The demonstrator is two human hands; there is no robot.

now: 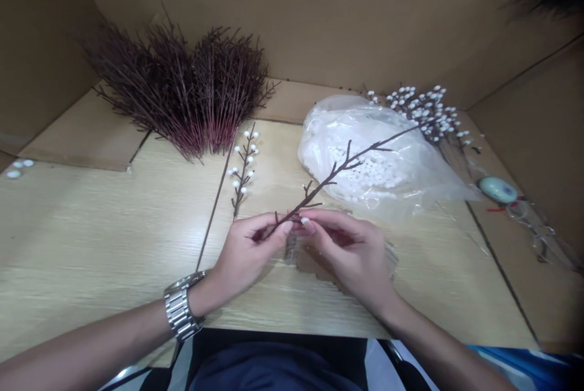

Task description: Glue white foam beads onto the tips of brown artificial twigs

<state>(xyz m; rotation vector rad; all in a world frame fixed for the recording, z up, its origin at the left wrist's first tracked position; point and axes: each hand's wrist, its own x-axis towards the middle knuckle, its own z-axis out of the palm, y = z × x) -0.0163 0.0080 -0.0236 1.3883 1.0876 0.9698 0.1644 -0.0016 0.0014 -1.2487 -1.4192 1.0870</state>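
A brown artificial twig slants up to the right, its lower end pinched in my left hand. My right hand meets it at the twig, with a small white berry between thumb and forefinger. Just beyond my left hand, a twig with white berries lies on the table. A clear plastic bag holding many white berries sits behind the bare twig. Under my hands is a piece of brown cardboard, partly hidden.
Bare brown twigs form a large pile at the back left. White-berried twigs lie at the back right. Loose white pieces are at far left, a pale green oval object at right. Cardboard walls surround the table.
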